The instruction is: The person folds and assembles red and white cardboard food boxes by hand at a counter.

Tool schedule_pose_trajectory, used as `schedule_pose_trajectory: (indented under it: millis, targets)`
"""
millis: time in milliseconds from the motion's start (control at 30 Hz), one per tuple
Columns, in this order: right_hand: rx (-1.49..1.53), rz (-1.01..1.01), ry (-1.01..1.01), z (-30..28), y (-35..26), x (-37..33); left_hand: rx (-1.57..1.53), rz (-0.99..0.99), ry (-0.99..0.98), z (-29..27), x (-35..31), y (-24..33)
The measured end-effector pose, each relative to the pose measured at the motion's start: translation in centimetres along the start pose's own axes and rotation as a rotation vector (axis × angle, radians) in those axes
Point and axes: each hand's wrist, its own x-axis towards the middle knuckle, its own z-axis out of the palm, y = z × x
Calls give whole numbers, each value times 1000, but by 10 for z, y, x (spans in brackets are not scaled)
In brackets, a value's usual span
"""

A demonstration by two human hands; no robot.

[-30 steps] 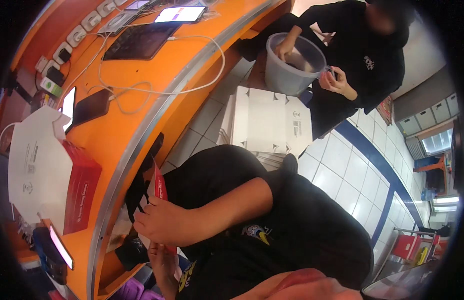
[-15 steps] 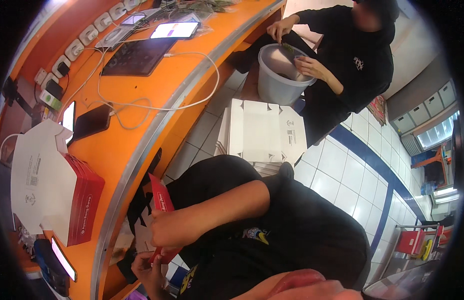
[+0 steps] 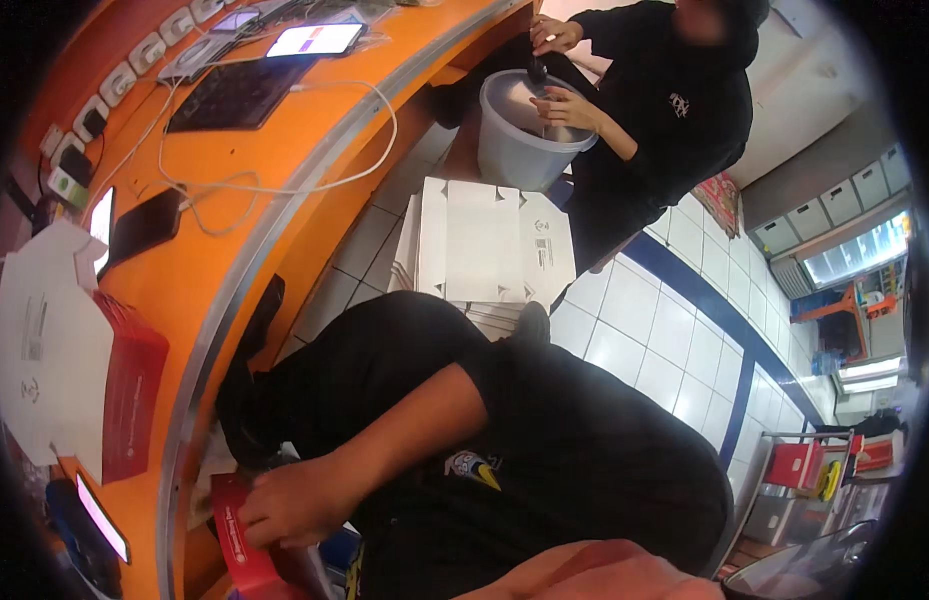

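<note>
Red carton (image 3: 240,550) (in right hand (image 3: 296,500))

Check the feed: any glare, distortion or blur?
Head view: the orange counter looks bowed by the fisheye; head view: white floor tiles catch bright light; head view: the red box at the right hand has soft print, cropped below.

The person wears a loose black shirt (image 3: 604,470) with a small print (image 3: 474,468), partly yellow, on its front. The dark sleeve (image 3: 504,385) leaves the right forearm (image 3: 409,425) and right hand (image 3: 296,500) bare. The trousers (image 3: 379,350) look black too, though shirt and legs blend together.
</note>
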Motion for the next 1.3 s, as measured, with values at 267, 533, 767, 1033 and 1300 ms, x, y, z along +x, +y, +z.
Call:
schedule_pose_trajectory:
  millis: [267, 533, 767, 1033, 1300]
  targets:
    - [211, 188, -433, 70, 43, -13, -332, 2, 448, 20, -17, -28]
    - [151, 283, 30, 69, 58, 3, -655, 14, 478, 65, 25, -38]
    - [78, 141, 137, 75, 69, 3, -786, 0, 497, 77, 45, -45]
    - [194, 222, 98, 57, 72, -2, -845, 24, 599, 63, 45, -55]
    - [68, 85, 109, 52, 77, -11, -793, 27, 613, 52, 35, -55]
